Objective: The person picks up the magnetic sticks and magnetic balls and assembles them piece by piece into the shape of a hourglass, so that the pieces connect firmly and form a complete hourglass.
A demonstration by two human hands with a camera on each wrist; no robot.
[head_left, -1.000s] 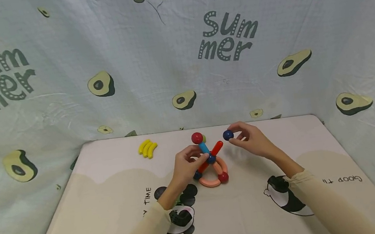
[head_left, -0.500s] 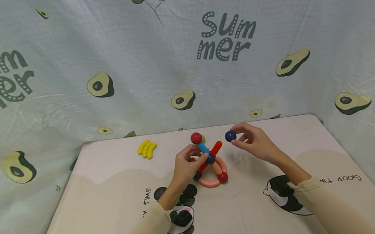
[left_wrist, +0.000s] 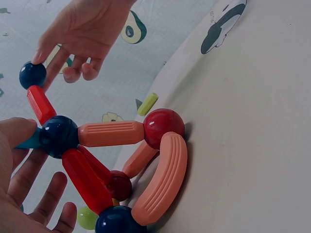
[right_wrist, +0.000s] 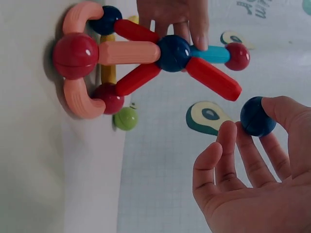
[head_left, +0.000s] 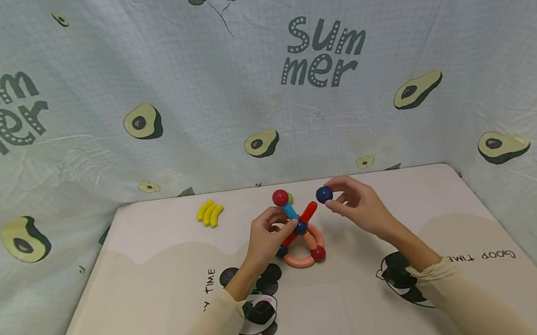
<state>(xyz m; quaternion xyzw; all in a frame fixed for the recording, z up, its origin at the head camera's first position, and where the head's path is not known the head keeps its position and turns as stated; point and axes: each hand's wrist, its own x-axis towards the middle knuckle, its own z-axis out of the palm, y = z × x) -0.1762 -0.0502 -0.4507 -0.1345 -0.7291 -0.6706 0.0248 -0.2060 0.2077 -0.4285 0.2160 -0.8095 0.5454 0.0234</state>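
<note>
A construction of magnetic rods and balls stands on the table, with a base of curved orange rods (right_wrist: 80, 18), red balls (left_wrist: 164, 128) and a dark blue ball. Straight red and orange rods rise from it to an upper dark blue ball (right_wrist: 174, 53). My left hand (head_left: 268, 236) pinches the light blue rod (right_wrist: 213, 55) beside that ball; a red ball (head_left: 280, 197) caps the rod. A red rod (right_wrist: 214, 78) slants out to the right. Close to its free tip, my right hand (head_left: 362, 206) holds a loose dark blue ball (right_wrist: 258, 116) between thumb and fingers.
Several yellow curved pieces (head_left: 210, 213) lie together at the back left of the table. A small green ball-like piece (right_wrist: 126, 118) rests behind the construction. Printed cloth (head_left: 190, 115) hangs behind the table.
My right hand drew slightly right with the blue ball, then came back left toward the tip of the red rod. The left hand and the construction stay in place.
</note>
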